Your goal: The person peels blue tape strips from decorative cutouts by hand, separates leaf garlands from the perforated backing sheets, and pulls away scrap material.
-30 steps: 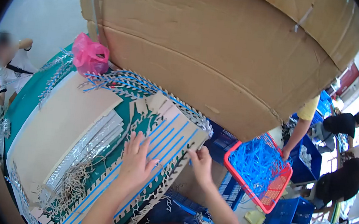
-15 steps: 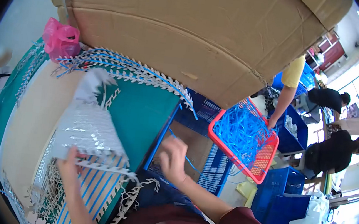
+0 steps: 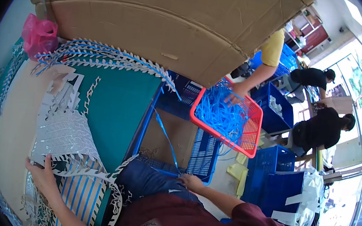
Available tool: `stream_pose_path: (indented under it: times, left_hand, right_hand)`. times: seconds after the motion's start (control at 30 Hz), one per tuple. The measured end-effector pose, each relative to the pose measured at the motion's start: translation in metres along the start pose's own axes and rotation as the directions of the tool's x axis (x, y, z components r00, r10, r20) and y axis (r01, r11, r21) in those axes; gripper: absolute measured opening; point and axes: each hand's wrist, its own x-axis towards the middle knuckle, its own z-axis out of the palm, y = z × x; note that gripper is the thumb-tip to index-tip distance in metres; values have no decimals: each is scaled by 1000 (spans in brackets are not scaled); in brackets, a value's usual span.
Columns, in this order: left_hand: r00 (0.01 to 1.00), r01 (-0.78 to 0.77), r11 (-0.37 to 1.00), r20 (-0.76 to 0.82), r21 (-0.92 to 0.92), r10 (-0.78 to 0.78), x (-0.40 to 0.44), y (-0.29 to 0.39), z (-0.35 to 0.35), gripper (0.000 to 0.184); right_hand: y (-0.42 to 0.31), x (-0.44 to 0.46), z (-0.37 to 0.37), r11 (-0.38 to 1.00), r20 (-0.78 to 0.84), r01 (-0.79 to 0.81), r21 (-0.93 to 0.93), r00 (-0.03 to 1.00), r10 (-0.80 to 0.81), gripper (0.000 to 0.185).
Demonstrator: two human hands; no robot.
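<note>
The left hand [image 3: 44,181] is resting with thumb and fingers spread wide at the near edge of a silvery die-cut sheet [image 3: 66,134]. The sheet is lying just beyond those fingertips, partly overlapping a blue-striped beige sheet [image 3: 79,192]. Left of this hand, a pale beige panel [image 3: 15,117] is extending away from it. Well beyond the fingers, a pink plastic bag [image 3: 39,37] is sitting beside a large cardboard box [image 3: 146,21], which is standing like a wall and blocking the view behind. In front of the box, leaf-edged strips [image 3: 116,55] are lying bundled. Right of the left hand, the green tabletop [image 3: 125,94] is showing.

The right hand [image 3: 192,183] is resting half curled near the person's leg; a thin blue strip [image 3: 167,136] is running to its fingertips, though whether they are pinching it, I cannot tell. Just beyond them, a blue crate [image 3: 205,157] is standing open. Farther off, a co-worker's hand [image 3: 238,92] is reaching into a red basket [image 3: 249,131] of tangled blue ribbons [image 3: 220,113]. Beyond, to the right, more blue crates [image 3: 270,166] are standing.
</note>
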Motion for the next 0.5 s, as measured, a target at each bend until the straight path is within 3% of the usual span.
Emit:
stream_pose_path:
  times: [0.07,0.17,0.27,0.3,0.37,0.43,0.5]
  left_hand:
    - [973,-165,983,-148,82,176,-1,-14,10,74]
    - [994,22,994,100,110,-33,-15,33,-25,73]
    - [990,-141,988,2,55,142,-35,48,-38,59]
    - [979,-187,978,60,-87,193,-41,46,-37,54]
    - [938,-243,900,150,-361,314,-59,33,-33,47]
    - [726,-235,801,448,-551,521,-88,37,-48,43]
    - [375,149,629,632,-763,678,-113,61,-66,36]
  right_hand:
    - [-34,-31,-45,994,85,-18,-104,996,27,27]
    - [-117,-68,-89,983,-41,-28,183,998,37,29]
    - [-206,-79,-110,873,-55,256,416,965,-257,29]
    - [-230,-78,-110,794,-87,376,479,920,-383,30]
    - [-276,-75,-112,653,-15,406,639,855,-518,32]
    - [-321,-79,-124,539,62,430,725,738,-672,33]
    - [-348,-80,-116,384,24,454,804,621,-784,30]
